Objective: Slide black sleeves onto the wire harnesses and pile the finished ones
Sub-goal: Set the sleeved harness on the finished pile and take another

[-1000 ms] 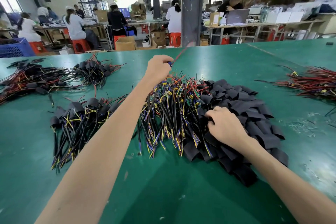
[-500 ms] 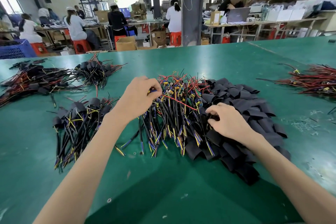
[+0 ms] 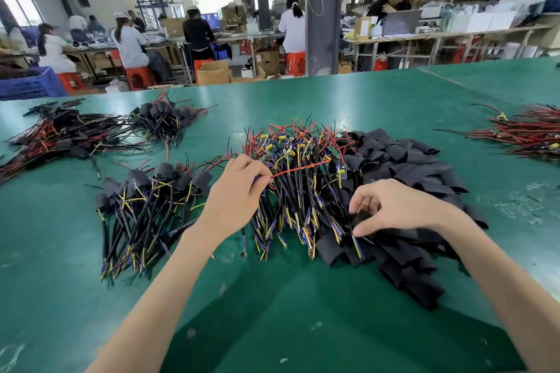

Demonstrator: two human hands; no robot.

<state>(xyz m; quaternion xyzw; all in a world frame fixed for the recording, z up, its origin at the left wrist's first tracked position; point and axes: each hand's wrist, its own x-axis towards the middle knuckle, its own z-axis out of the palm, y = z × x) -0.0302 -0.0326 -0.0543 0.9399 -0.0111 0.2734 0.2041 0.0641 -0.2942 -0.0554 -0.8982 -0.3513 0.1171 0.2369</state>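
A heap of unsleeved wire harnesses (image 3: 300,179) with black, red, yellow and blue leads lies at the middle of the green table (image 3: 272,327). My left hand (image 3: 239,197) pinches one harness; its red wire (image 3: 300,169) stretches right toward a small yellow part. A pile of flat black sleeves (image 3: 412,191) spreads to the right of the heap. My right hand (image 3: 391,209) hovers at that pile's near left edge and pinches a black sleeve (image 3: 362,218) between thumb and fingers. Sleeved harnesses (image 3: 145,206) are piled at the left.
More sleeved bundles (image 3: 163,121) and a long red-black bundle (image 3: 57,139) lie at the far left. A red wire pile (image 3: 527,136) sits at the right edge. Beyond the table are people at benches, a pillar (image 3: 322,9), a blue crate (image 3: 28,85) and cardboard boxes.
My left hand came down from a raised reach over the harness heap toward me, drawing one harness out. My right hand lifted slightly off the sleeve pile with a sleeve in its fingers.
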